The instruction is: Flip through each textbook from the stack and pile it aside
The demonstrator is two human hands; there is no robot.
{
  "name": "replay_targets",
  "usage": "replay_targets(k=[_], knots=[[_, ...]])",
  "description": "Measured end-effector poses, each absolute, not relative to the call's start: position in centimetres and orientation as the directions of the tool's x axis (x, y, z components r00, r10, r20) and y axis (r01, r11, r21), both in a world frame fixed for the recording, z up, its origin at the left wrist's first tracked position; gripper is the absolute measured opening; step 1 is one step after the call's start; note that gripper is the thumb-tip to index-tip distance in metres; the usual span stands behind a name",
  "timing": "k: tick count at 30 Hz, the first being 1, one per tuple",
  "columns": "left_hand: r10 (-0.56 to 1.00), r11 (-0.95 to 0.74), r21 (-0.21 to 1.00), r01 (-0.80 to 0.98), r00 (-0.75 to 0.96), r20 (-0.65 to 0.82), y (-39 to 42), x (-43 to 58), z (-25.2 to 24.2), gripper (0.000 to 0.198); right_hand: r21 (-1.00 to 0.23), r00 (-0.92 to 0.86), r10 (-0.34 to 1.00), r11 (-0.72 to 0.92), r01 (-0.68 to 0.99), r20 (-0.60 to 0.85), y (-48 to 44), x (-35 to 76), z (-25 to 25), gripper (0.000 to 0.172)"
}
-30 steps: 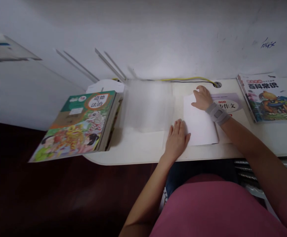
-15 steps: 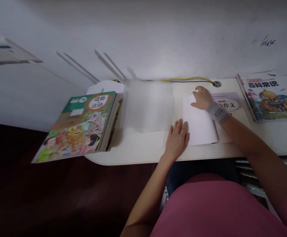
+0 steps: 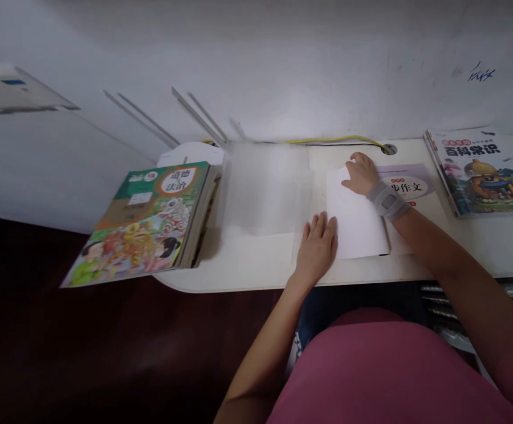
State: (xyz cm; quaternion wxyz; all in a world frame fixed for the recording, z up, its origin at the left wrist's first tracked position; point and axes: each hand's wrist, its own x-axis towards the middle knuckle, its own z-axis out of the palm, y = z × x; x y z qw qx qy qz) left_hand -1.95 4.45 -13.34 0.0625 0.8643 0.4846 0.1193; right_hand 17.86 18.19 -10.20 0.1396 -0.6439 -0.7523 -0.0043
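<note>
A book with a pale purple cover (image 3: pixel 409 188) lies on the white desk, and a blank white page or flap (image 3: pixel 356 229) is spread at its left side. My right hand (image 3: pixel 362 174), with a grey band on its wrist, rests on the upper part of this white page, thumb spread from bent fingers. Flat on the desk at the page's lower left edge is my left hand (image 3: pixel 315 250), its fingers stretched out. A clear plastic sheet (image 3: pixel 265 194) extends leftward from near the left hand; whether it runs under the book I cannot tell.
A stack of books with a green, illustrated top cover (image 3: pixel 145 224) overhangs the desk's left end. More books (image 3: pixel 486 171) lie at the right. A yellow cable (image 3: pixel 336 139) runs along the wall to a desk hole (image 3: pixel 389 149). The desk's rounded front edge (image 3: pixel 185 288) faces me.
The view has shifted very slightly. Both hands, the book and the plastic sheet stay practically where they were.
</note>
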Motion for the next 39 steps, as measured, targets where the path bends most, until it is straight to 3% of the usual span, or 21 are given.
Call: replay_targets(k=[6, 10, 14, 18, 21, 25, 32, 39], knots=[[0.839, -0.543, 0.224, 0.809, 0.518, 0.166, 4.4, -2.0, -13.5, 0.042, -0.341, -0.146, 0.969, 0.208, 0.917, 0.2, 17.9, 18.6, -9.3, 0.045], [0.842, -0.538, 0.212, 0.816, 0.512, 0.168, 4.5, -2.0, -13.4, 0.042, -0.468, -0.217, 0.941, 0.32, 0.824, 0.26, 14.8, 21.0, -9.7, 0.06], [0.851, -0.523, 0.239, 0.818, 0.489, 0.189, 4.2, -1.7, -13.2, 0.042, -0.525, -0.296, 0.91, 0.41, 0.746, 0.29, 11.1, 22.7, -11.3, 0.062], [0.822, -0.57, 0.323, 0.756, 0.518, 0.238, 2.9, 0.2, -12.5, 0.048, -0.522, -0.297, 0.908, 0.413, 0.746, 0.295, 10.0, 22.5, -12.4, 0.06], [0.755, -0.653, 0.356, 0.668, 0.613, 0.232, 1.6, 2.5, -12.0, 0.062, -0.512, -0.276, 0.918, 0.39, 0.766, 0.286, 10.2, 22.1, -12.5, 0.059], [0.75, -0.661, 0.268, 0.701, 0.634, 0.188, 1.1, 4.3, -12.0, 0.075, -0.518, -0.285, 0.921, 0.386, 0.763, 0.265, 10.2, 22.0, -12.1, 0.061], [0.767, -0.641, 0.172, 0.748, 0.612, 0.192, 1.3, 3.6, -12.6, 0.076, -0.516, -0.343, 0.913, 0.408, 0.753, 0.222, 10.1, 22.0, -11.9, 0.072], [0.762, -0.647, 0.15, 0.747, 0.627, 0.163, 1.0, 3.7, -12.6, 0.075, -0.489, -0.361, 0.906, 0.423, 0.763, 0.22, 10.0, 22.0, -12.2, 0.063]])
